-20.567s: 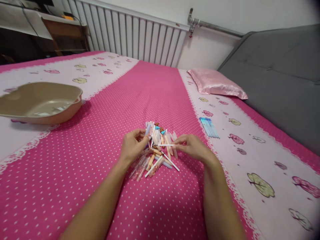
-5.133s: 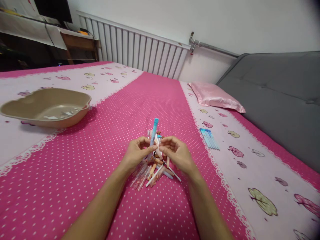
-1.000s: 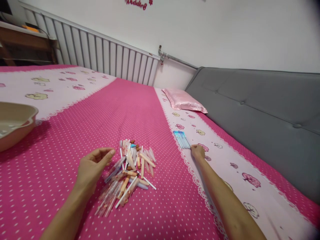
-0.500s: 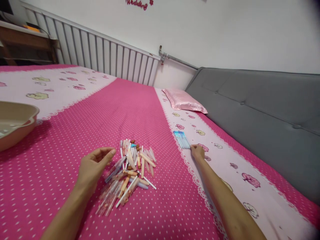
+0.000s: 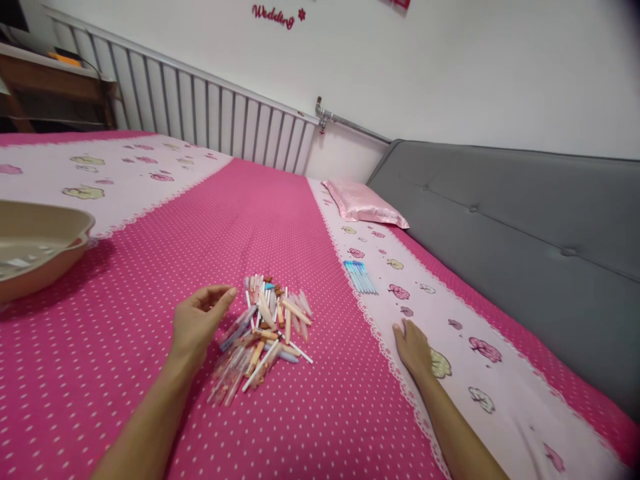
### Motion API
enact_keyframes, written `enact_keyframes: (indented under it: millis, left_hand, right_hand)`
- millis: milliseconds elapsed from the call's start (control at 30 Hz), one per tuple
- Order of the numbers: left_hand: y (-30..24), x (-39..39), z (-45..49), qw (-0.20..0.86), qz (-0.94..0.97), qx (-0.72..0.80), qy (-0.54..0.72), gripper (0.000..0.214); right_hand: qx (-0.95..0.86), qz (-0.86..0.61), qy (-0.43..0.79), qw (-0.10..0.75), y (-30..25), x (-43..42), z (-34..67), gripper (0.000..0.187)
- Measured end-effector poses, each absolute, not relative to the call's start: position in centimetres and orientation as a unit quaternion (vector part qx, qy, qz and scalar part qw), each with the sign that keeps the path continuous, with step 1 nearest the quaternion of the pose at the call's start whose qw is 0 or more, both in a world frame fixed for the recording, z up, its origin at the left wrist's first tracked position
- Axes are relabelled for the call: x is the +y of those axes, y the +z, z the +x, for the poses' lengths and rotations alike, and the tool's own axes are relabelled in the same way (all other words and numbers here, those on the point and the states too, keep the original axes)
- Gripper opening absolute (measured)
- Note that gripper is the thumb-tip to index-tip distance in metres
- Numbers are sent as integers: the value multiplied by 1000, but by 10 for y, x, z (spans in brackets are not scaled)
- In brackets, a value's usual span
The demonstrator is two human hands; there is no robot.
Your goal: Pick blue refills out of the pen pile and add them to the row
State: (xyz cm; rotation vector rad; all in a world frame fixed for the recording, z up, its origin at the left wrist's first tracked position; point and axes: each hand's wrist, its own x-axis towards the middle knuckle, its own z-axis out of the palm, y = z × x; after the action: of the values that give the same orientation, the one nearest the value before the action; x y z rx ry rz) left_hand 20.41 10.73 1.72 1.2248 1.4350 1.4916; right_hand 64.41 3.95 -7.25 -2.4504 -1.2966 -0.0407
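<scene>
A loose pile of pen parts point(image 5: 265, 327), orange, white and clear tubes, lies on the pink dotted bedspread point(image 5: 260, 220). My left hand point(image 5: 200, 323) rests just left of the pile, fingers loosely curled and apart, holding nothing. A neat row of blue pens point(image 5: 360, 277) lies on the pale strip to the right. My right hand point(image 5: 414, 347) lies flat on the pale strip, a short way nearer to me than the blue pens, fingers stretched out and empty.
A beige plastic basin point(image 5: 35, 250) with a few bits inside sits at the left edge. A pink satin pillow point(image 5: 363, 203) lies at the far right by the grey padded headboard point(image 5: 525, 233). A white radiator point(image 5: 200, 120) runs along the wall.
My right hand has drawn back from the row of blue pens toward me and now lies flat. The left hand stays beside the pile. The view has shifted slightly.
</scene>
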Motion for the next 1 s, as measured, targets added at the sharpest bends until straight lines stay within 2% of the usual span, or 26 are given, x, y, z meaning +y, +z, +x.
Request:
enact_keyframes:
  millis: [100, 267, 433, 600, 767, 1000]
  left_hand:
    - [10, 111, 202, 205, 555, 602, 536, 43]
    - [-6, 101, 196, 59, 568, 632, 525, 38]
    - [-15, 48, 172, -27, 604, 615, 507, 32]
    - [-24, -19, 150, -68, 657, 580, 477, 30]
    - [-12, -79, 148, -100, 728, 520, 436, 47]
    - [79, -211, 190, -167, 837, 270, 445, 82]
  right_hand:
    - [-425, -892, -13, 150, -71, -11, 648, 58]
    - [-367, -927, -31, 65, -72, -90, 652, 66]
    - [-352, -931, -71, 62, -79, -143, 646, 67]
    - [-331, -935, -83, 94, -74, -155, 624, 67]
    - [-270, -947, -21, 172, -67, -157, 606, 67]
    - [-271, -943, -1, 191, -71, -164, 611, 68]
